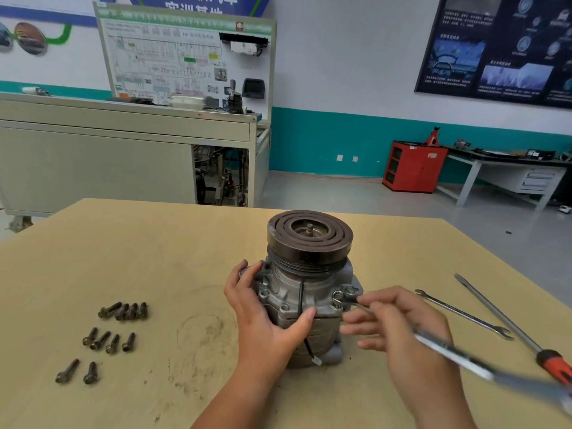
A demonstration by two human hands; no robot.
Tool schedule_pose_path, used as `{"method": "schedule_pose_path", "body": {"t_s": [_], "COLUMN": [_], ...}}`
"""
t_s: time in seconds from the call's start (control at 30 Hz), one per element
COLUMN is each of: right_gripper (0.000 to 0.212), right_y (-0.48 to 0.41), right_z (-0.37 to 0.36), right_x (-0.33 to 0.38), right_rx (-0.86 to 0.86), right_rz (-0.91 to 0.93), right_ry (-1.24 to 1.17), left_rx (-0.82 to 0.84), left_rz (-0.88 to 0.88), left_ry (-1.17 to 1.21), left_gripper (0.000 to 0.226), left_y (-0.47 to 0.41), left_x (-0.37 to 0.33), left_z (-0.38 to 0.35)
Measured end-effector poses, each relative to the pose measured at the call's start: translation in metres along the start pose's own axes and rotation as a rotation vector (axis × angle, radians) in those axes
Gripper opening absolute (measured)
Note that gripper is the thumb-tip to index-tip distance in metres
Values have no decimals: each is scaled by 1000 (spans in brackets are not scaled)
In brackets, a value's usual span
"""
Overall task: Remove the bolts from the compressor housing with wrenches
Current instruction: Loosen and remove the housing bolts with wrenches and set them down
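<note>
Two bare hands and two bare forearms are making up all of the person's body in view. The left hand (263,308) is showing uncovered skin from fingertips to wrist, with knuckles and finger creases plainly visible. The left forearm (235,394) is running bare down to the lower edge of the view. The right hand (399,323) and right forearm (433,397) are likewise showing bare skin all the way to that edge.

Bright, even indoor light; wide-angle edge bending; wrench (458,356) blurred near the camera.
</note>
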State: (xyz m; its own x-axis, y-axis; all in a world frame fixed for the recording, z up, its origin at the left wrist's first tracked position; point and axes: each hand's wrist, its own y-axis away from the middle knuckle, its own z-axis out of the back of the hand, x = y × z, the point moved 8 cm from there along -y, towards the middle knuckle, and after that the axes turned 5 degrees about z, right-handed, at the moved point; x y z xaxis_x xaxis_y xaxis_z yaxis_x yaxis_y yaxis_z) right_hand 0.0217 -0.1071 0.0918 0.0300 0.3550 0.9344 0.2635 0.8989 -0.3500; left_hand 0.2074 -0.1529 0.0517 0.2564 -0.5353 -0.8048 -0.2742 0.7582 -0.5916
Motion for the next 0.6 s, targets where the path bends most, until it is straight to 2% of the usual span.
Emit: {"method": "schedule_pose_path", "body": {"t_s": [0.1,0.2,0.27,0.33,0.43,0.47,0.53,0.6], "right_gripper": [33,25,29,28,5,5,17,31], "right_y": [-33,-54,-62,-66,-57,-49,-28,-8], "right_z": [5,-7,-17,-18,-3,5,20,27], "right_x": [-25,-45,-46,-39,-31,-30,-30,-30], "right_rx": [46,181,275,280,84,10,-85,-132], "right_rz": [-304,-525,-516,-452,-361,-310,-216,-143], "right_ry": [-229,-298,-305,-369,-707,-779,-713,-512], "left_rx": [4,2,6,12,9,10,9,6], "left_rz": [10,10,13,14,8,12,13,9], "left_ry": [9,8,5,6,8,7,5,3], "left_gripper": [76,75,75,75,76,76,76,76], "left_y": [0,0,0,1,0,1,1,1], "left_x": [0,-1,-2,-3,-2,-2,-1,-1], "left_z": [0,-1,0,0,0,0,0,0]}}
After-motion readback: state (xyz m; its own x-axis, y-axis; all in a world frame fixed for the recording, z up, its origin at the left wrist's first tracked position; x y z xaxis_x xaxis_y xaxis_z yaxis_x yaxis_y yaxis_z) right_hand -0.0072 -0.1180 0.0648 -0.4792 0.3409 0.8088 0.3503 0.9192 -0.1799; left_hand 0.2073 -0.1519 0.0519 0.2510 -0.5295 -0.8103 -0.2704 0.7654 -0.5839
